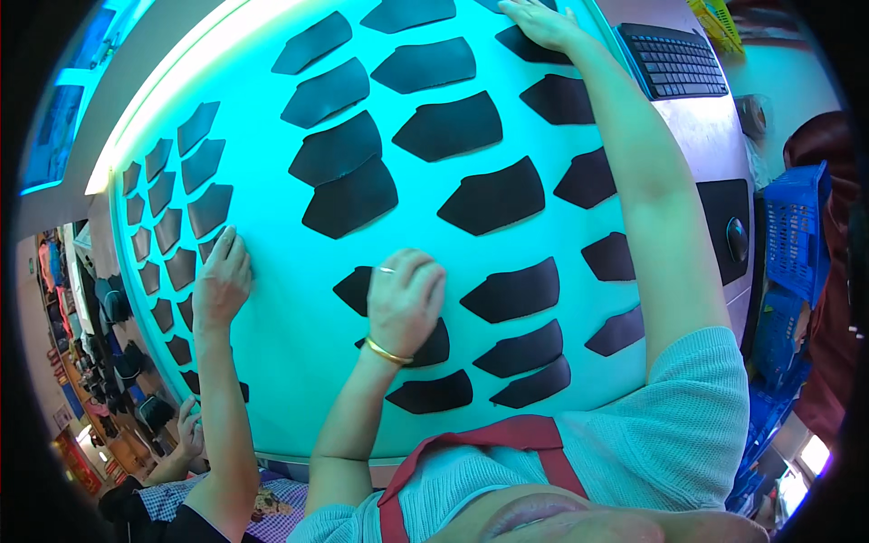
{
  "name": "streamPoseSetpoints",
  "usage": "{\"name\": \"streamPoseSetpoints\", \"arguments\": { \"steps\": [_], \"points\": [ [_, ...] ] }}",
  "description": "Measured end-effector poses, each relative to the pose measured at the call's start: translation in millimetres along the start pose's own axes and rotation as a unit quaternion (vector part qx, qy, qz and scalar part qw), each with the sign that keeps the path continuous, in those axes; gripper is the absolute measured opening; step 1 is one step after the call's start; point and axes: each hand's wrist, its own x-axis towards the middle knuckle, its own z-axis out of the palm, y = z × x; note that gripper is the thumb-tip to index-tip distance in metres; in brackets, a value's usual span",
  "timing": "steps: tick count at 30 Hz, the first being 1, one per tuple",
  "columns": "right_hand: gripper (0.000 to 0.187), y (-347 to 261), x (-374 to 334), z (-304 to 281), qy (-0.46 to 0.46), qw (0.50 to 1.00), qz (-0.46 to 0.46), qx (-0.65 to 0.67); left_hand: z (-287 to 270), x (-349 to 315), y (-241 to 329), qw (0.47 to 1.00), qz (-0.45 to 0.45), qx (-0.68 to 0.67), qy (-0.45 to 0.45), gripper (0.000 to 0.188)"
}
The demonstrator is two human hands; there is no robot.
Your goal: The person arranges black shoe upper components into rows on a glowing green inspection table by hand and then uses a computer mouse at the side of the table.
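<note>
Rows of flat, dark, leather-like pieces, each pointed at one end, lie on the glowing blue-green table [272, 271]. My left hand [405, 303], with a ring and a gold bracelet, is over the middle near rows with its fingers curled closed. Partly under it are a dark piece [351, 288] and another dark piece [433, 344]. What its fingers hold, if anything, is hidden. Stretched to the far right, my right hand [540, 23] lies with fingers spread at a dark piece [509, 4] by the table's far edge. Just nearer, my forearm covers part of another dark piece [527, 45].
At left, a co-worker's hand [223, 281] is over smaller dark pieces [210, 210]; another hand [190, 425] rests near the table's edge. A black keyboard [674, 61], a mouse [737, 239] and blue plastic baskets [797, 231] stand along the right side.
</note>
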Motion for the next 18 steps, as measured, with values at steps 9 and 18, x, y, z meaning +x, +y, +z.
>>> {"name": "streamPoseSetpoints", "arguments": {
  "steps": [9,18],
  "points": [
    [0.063,-4.5,-89.5,13.6,-0.080,0.996,-0.044,-0.003,9.4,-35.0,56.5,0.998,0.031,-0.018,-0.056,0.017],
    [0.044,52.7,-179.9,37.2,-0.011,0.998,-0.039,0.046,30.3,-28.2,91.1,0.997,0.063,0.010,-0.036,0.020]
  ]
}}
